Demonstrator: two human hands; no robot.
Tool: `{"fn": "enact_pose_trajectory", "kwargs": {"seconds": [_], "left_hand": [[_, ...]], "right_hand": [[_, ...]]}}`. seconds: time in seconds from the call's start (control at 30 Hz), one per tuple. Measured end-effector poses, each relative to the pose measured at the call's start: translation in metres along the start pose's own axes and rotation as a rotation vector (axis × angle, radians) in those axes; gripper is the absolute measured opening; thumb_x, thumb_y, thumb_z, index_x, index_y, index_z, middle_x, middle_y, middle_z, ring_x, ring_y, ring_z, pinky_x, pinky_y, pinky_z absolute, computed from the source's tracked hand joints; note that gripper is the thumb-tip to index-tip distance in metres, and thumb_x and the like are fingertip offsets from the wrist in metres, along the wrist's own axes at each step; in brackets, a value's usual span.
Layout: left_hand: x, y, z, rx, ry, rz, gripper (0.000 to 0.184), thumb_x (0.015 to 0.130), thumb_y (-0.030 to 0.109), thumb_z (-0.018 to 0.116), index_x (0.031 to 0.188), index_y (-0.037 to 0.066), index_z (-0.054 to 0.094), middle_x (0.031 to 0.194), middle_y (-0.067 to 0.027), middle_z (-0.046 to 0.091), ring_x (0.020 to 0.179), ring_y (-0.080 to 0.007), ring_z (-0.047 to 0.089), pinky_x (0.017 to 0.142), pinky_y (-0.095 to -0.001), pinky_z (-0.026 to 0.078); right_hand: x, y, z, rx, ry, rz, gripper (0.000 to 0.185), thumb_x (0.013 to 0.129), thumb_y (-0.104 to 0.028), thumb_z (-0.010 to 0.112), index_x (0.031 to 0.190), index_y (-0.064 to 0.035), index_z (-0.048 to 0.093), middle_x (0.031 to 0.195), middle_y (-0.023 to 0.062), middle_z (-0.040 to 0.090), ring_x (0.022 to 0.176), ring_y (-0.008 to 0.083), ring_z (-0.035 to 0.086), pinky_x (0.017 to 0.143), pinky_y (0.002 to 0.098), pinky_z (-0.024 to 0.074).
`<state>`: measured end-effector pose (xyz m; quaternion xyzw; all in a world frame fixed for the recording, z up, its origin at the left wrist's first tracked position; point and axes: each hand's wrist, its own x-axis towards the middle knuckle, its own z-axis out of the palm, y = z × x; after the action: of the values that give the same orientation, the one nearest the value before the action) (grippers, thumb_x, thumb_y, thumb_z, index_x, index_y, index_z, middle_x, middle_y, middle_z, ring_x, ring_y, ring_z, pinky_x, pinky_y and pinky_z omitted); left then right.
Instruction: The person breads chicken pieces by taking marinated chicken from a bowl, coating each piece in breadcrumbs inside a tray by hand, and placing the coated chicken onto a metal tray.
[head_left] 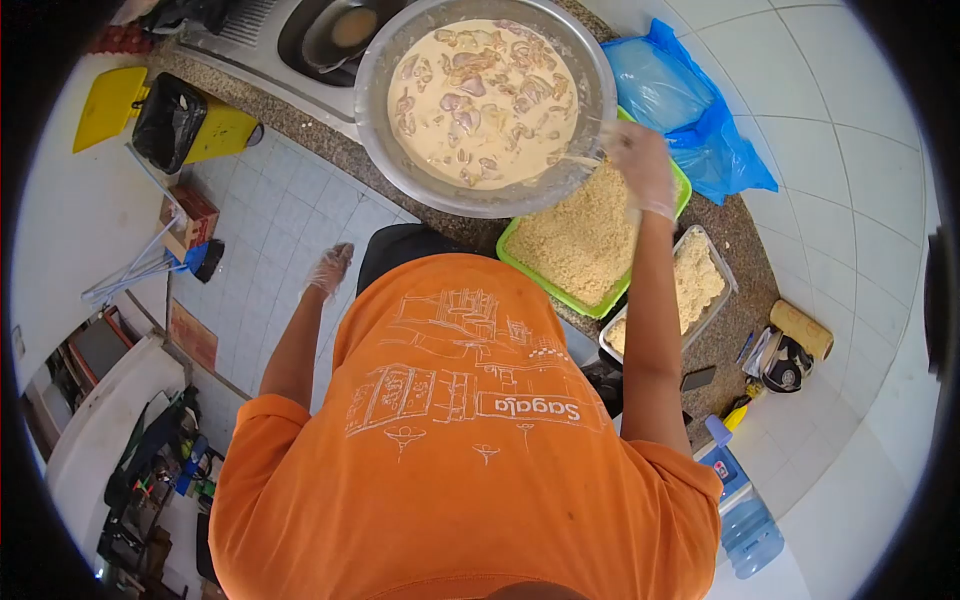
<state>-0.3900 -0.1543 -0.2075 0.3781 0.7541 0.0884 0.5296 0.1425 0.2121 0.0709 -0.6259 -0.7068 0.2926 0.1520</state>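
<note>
My right hand [640, 165], in a clear plastic glove, is over the near right rim of a large metal bowl [375, 150], beside a green tray [512, 240]. Its fingers are smeared by motion, with pale, wet strands around them. Pieces of raw meat, apparently chicken [465, 110], lie in creamy batter [430, 150] in the bowl. Coarse crumbs [580, 245] fill the green tray, partly hidden under the bowl and my right arm. My left hand [330, 268], also gloved, hangs by my side away from the counter, fingers loosely bent and apparently holding nothing.
A clear container [728, 275] of pale crumbs stands right of the tray. Blue plastic bags [665, 95] lie against the tiled wall. Behind the bowl is a sink with a pan [340, 35]. A phone [698, 378] lies on the counter. A yellow bin [215, 130] stands at left.
</note>
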Motion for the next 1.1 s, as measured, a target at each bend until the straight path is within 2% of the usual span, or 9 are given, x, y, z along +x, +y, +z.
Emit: {"fn": "enact_pose_trajectory", "kwargs": {"seconds": [0.03, 0.07, 0.13, 0.33, 0.43, 0.53, 0.63, 0.9, 1.1], "left_hand": [[-0.009, 0.006, 0.003, 0.004, -0.009, -0.045, 0.055, 0.102, 0.051, 0.05, 0.129, 0.004, 0.062, 0.107, -0.008, 0.069, 0.095, -0.0188, 0.063, 0.082, -0.0351, 0.05], [-0.023, 0.017, 0.006, -0.019, 0.023, 0.003, 0.053, 0.104, 0.049, 0.048, 0.121, 0.001, 0.065, 0.1, -0.017, 0.072, 0.095, -0.0311, 0.069, 0.086, -0.042, 0.051], [-0.039, 0.027, 0.006, 0.083, -0.028, -0.033, 0.053, 0.104, 0.048, 0.048, 0.121, 0.001, 0.065, 0.102, -0.017, 0.073, 0.096, -0.0308, 0.069, 0.087, -0.0414, 0.051], [-0.04, -0.045, 0.015, 0.064, 0.03, 0.04, 0.05, 0.105, 0.046, 0.047, 0.117, 0.002, 0.067, 0.097, -0.0142, 0.073, 0.092, -0.027, 0.069, 0.086, -0.0381, 0.051], [-0.031, -0.081, 0.017, -0.121, 0.025, -0.019, 0.05, 0.105, 0.047, 0.047, 0.114, 0.003, 0.068, 0.09, -0.0095, 0.07, 0.084, -0.021, 0.065, 0.08, -0.0364, 0.05], [-0.033, -0.074, 0.014, -0.169, 0.066, -0.093, 0.05, 0.105, 0.048, 0.047, 0.111, 0.003, 0.069, 0.085, -0.0062, 0.067, 0.079, -0.0176, 0.06, 0.077, -0.0358, 0.049], [-0.018, -0.079, 0.011, -0.116, 0.031, -0.104, 0.052, 0.104, 0.048, 0.048, 0.115, 0.002, 0.068, 0.096, -0.0097, 0.071, 0.088, -0.0211, 0.065, 0.082, -0.0367, 0.05], [0.02, -0.038, 0.014, -0.021, -0.025, 0.081, 0.05, 0.107, 0.044, 0.044, 0.123, 0.002, 0.064, 0.108, -0.017, 0.072, 0.099, -0.0295, 0.069, 0.09, -0.038, 0.052], [0.032, -0.013, 0.011, -0.039, -0.114, 0.02, 0.059, 0.101, 0.051, 0.055, 0.136, 0.004, 0.058, 0.117, -0.0086, 0.069, 0.1, -0.0176, 0.064, 0.081, -0.033, 0.048]], "right_hand": [[0.007, -0.01, 0.021, -0.092, -0.009, -0.141, 0.021, 0.086, -0.011, 0.066, 0.103, -0.0043, 0.075, 0.082, 0.0136, 0.072, 0.073, 0.0247, 0.069, 0.07, 0.0371, 0.0556], [0.013, -0.02, 0.045, -0.184, -0.019, -0.281, 0.022, 0.086, -0.011, 0.065, 0.104, -0.0049, 0.075, 0.087, 0.0154, 0.073, 0.079, 0.0297, 0.072, 0.073, 0.0395, 0.0575], [0.026, -0.034, 0.097, -0.329, -0.144, -0.306, 0.022, 0.085, -0.01, 0.062, 0.102, -0.0032, 0.074, 0.095, 0.021, 0.072, 0.09, 0.0397, 0.07, 0.082, 0.0449, 0.0581], [0.055, -0.037, 0.144, -0.542, -0.451, -0.354, 0.018, 0.087, -0.008, 0.058, 0.095, 0.0019, 0.07, 0.103, 0.0269, 0.069, 0.103, 0.0421, 0.067, 0.092, 0.0481, 0.0546], [0.057, -0.027, 0.127, -0.447, -0.162, -0.238, 0.02, 0.087, -0.013, 0.062, 0.096, 0.0025, 0.072, 0.097, 0.0244, 0.07, 0.094, 0.0408, 0.069, 0.085, 0.0457, 0.0571], [0.051, -0.007, 0.076, -0.416, -0.162, -0.438, 0.028, 0.085, -0.021, 0.069, 0.1, 0.0017, 0.074, 0.085, 0.0172, 0.071, 0.079, 0.0318, 0.07, 0.078, 0.0372, 0.0578], [0.017, -0.031, 0.018, 0.277, -0.303, 0.242, 0.028, 0.083, -0.019, 0.073, 0.1, 0.0022, 0.074, 0.089, 0.0133, 0.072, 0.081, 0.0221, 0.07, 0.074, 0.0367, 0.0548], [-0.062, 0.048, -0.064, 0.854, -0.014, 0.384, 0.029, 0.087, -0.02, 0.073, 0.104, 0.0034, 0.072, 0.083, 0.004, 0.069, 0.066, 0.0144, 0.061, 0.061, 0.0271, 0.0476], [-0.066, 0.085, -0.068, 0.829, 0.022, 0.454, 0.025, 0.087, -0.012, 0.071, 0.106, 0.004, 0.07, 0.083, 0.0052, 0.067, 0.069, 0.0136, 0.06, 0.062, 0.0272, 0.0482]]}}
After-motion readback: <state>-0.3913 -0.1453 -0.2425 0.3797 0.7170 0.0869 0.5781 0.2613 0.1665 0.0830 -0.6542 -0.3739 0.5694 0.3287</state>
